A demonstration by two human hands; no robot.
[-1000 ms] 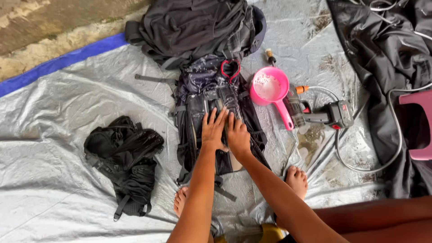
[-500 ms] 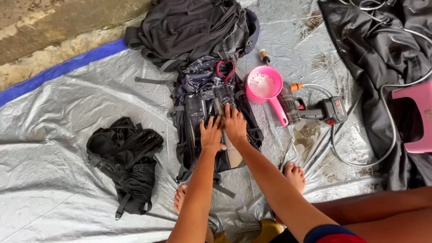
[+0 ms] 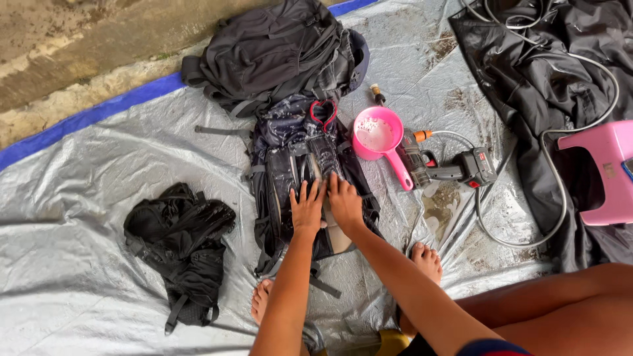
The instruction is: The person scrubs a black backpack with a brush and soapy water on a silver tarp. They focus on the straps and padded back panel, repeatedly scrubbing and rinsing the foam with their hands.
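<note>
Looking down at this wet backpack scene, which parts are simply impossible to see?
- Head view: the panel of the wet backpack beneath the left hand and right hand is covered by the palms.
- The pink stool is cut off by the right edge.
- The hose runs off the top edge, so its source is unseen.
- The pink scoop holds something pale, too small to identify.

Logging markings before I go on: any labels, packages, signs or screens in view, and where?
Label on the spray gun, right of the pink scoop: small red and white patch on its dark body.
Marking on the pink stool, right edge: small and faint.
No packages, signs or screens.
</note>
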